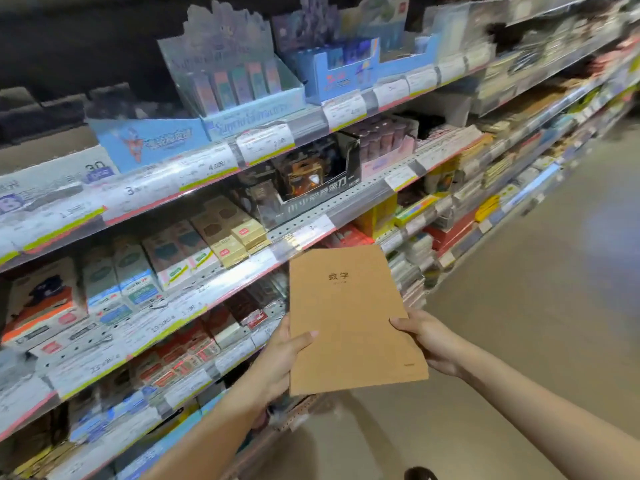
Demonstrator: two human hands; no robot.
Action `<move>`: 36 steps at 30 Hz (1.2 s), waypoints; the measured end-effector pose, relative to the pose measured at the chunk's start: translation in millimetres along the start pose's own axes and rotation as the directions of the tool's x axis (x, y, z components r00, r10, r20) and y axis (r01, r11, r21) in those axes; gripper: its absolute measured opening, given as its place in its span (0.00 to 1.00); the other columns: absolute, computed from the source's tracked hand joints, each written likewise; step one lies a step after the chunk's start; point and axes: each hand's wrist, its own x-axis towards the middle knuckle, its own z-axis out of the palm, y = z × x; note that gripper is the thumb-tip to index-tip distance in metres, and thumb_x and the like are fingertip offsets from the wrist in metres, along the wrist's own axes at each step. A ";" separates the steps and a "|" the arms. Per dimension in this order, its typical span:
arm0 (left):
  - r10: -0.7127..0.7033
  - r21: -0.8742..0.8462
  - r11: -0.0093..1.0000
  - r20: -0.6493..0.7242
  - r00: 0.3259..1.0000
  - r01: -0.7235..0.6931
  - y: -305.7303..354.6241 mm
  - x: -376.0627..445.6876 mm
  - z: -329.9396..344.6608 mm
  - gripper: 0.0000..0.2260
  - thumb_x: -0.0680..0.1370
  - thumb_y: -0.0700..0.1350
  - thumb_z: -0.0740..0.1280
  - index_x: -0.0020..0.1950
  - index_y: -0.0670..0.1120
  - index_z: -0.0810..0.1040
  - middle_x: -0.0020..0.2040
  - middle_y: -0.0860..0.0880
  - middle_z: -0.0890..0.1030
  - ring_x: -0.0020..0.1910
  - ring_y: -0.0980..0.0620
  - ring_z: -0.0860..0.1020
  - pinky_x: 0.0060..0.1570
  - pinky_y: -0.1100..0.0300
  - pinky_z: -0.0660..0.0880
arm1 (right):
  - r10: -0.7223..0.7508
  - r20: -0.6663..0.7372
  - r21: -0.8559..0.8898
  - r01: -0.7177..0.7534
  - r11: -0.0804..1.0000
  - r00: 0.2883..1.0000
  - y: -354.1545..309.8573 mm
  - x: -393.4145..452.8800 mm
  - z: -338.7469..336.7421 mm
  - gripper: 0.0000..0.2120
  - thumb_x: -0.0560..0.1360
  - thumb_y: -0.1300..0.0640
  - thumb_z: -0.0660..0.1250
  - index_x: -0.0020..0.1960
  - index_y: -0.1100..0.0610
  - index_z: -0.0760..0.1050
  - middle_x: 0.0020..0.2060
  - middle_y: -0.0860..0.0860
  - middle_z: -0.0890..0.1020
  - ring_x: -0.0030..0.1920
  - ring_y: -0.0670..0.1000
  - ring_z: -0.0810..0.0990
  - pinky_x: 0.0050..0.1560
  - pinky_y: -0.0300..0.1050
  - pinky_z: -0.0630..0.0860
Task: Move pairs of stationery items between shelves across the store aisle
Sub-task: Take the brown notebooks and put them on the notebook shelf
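Kraft-brown paper exercise book point(353, 317) with two small printed characters near the top of its cover sits between both my hands, held out in front of me over the aisle floor and just off the edge of the shelving. My left hand point(277, 362) grasps its left edge, thumb lying across the cover and the fingers hidden beneath. My right hand point(433, 341) takes the right edge, thumb on top, fingers underneath. Whether this is a single book or a pair stacked flush, I cannot tell; only one cover shows.

Beyond it, the long white store shelving point(311, 216) runs away to my right, packed with boxed erasers and small cartons behind clear price strips, and the beige aisle floor point(519, 323) opens on the right.

To carry this well, I judge I should keep both thumbs pressing flat so the thin cover does not bow or let a second book slide out, hold the book level, and keep its far corner clear of the shelf lip, which stands very near, as I turn toward the other side.
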 end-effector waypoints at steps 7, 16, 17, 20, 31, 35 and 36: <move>-0.034 0.079 0.997 0.203 0.978 0.018 16.0 76.4 90.9 0.17 0.77 0.33 0.61 0.63 0.47 0.68 0.57 0.43 0.79 0.50 0.46 0.80 0.47 0.53 0.79 | -0.076 -0.191 0.049 0.087 0.995 0.979 -30.9 -29.2 -85.9 0.12 0.80 0.63 0.53 0.60 0.57 0.71 0.47 0.52 0.83 0.39 0.47 0.84 0.39 0.41 0.80; -0.046 0.115 0.993 0.398 0.916 -0.001 29.1 185.2 265.8 0.19 0.72 0.33 0.65 0.62 0.44 0.70 0.48 0.46 0.83 0.41 0.51 0.83 0.43 0.56 0.81 | -0.177 -0.468 0.013 0.207 0.978 0.866 -83.9 -64.6 -240.9 0.09 0.79 0.62 0.55 0.51 0.57 0.74 0.38 0.51 0.83 0.31 0.45 0.82 0.30 0.36 0.76; -0.042 0.114 0.993 0.416 0.908 -0.006 31.2 196.2 288.4 0.20 0.71 0.34 0.66 0.61 0.45 0.70 0.48 0.46 0.84 0.42 0.50 0.83 0.43 0.55 0.81 | -0.196 -0.509 -0.006 0.224 0.975 0.838 -90.4 -68.4 -260.3 0.09 0.79 0.62 0.56 0.51 0.58 0.74 0.38 0.51 0.82 0.30 0.44 0.81 0.29 0.35 0.75; -0.039 0.138 0.990 0.454 0.890 -0.027 40.3 226.5 354.4 0.24 0.69 0.38 0.68 0.64 0.44 0.68 0.54 0.42 0.81 0.47 0.47 0.81 0.42 0.54 0.80 | -0.243 -0.592 -0.052 0.264 0.963 0.769 -109.0 -78.6 -318.3 0.08 0.79 0.60 0.57 0.52 0.59 0.75 0.39 0.52 0.81 0.29 0.42 0.80 0.27 0.33 0.74; 0.023 0.250 0.953 0.505 0.863 -0.172 59.8 335.5 536.7 0.16 0.77 0.33 0.61 0.62 0.47 0.68 0.51 0.46 0.80 0.45 0.52 0.80 0.42 0.61 0.80 | -0.324 -0.672 -0.223 0.234 0.946 0.666 -189.2 -77.3 -496.9 0.10 0.79 0.58 0.58 0.59 0.57 0.71 0.52 0.52 0.81 0.50 0.52 0.79 0.50 0.46 0.74; 0.021 0.306 0.929 0.516 0.856 -0.208 65.6 392.3 589.5 0.13 0.78 0.33 0.60 0.57 0.48 0.69 0.48 0.49 0.80 0.42 0.56 0.80 0.37 0.65 0.78 | -0.339 -0.692 -0.239 0.241 0.941 0.637 -215.8 -56.6 -563.3 0.12 0.79 0.58 0.59 0.61 0.58 0.71 0.54 0.53 0.81 0.53 0.55 0.79 0.55 0.51 0.74; 0.020 0.319 0.923 0.522 0.853 -0.217 68.6 408.1 603.5 0.12 0.78 0.33 0.60 0.57 0.48 0.69 0.48 0.49 0.80 0.41 0.56 0.80 0.37 0.65 0.78 | -0.340 -0.696 -0.233 0.249 0.940 0.633 -223.5 -49.3 -581.5 0.12 0.79 0.58 0.59 0.61 0.58 0.71 0.54 0.53 0.81 0.53 0.55 0.79 0.55 0.50 0.74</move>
